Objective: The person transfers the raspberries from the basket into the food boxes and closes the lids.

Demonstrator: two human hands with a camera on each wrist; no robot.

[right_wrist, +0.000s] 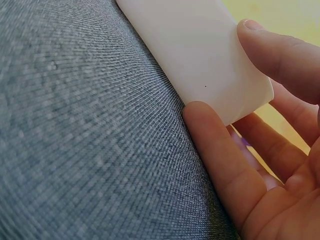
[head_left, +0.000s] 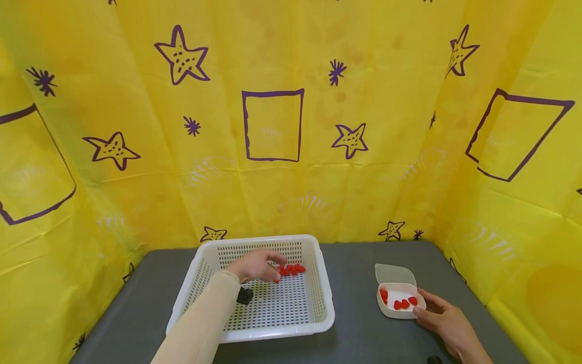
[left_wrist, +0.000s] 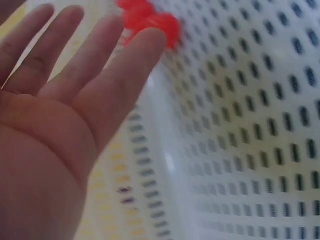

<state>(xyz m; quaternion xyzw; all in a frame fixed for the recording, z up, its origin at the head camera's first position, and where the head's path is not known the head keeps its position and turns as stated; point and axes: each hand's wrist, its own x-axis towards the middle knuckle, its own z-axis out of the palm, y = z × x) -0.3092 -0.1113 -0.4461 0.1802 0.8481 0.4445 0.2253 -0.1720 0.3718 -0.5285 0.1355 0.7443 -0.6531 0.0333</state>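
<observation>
My left hand (head_left: 258,265) reaches into a white perforated plastic basket (head_left: 325,298), its fingers extended and slightly spread above small red, roughly heart-shaped pieces (head_left: 294,269). In the left wrist view the palm shows with nothing in it, and a fingertip overlaps the red pieces (left_wrist: 150,20). Over on the right, my right hand (head_left: 447,326) holds the near right corner of a small cream-coloured box (head_left: 395,314), thumb and fingers on its outer walls. Several red pieces (head_left: 404,304) lie inside that box. Its hinged translucent lid (head_left: 395,274) is folded back. In the right wrist view the fingers grip the box wall (right_wrist: 200,55).
A dark grey cloth (head_left: 354,283) covers the table under basket and box. Behind and at both sides hangs a yellow curtain (head_left: 273,202) with purple stars and frames. A small black object (head_left: 244,296) shows by the left sleeve (head_left: 200,318), another (head_left: 434,360) by the right wrist.
</observation>
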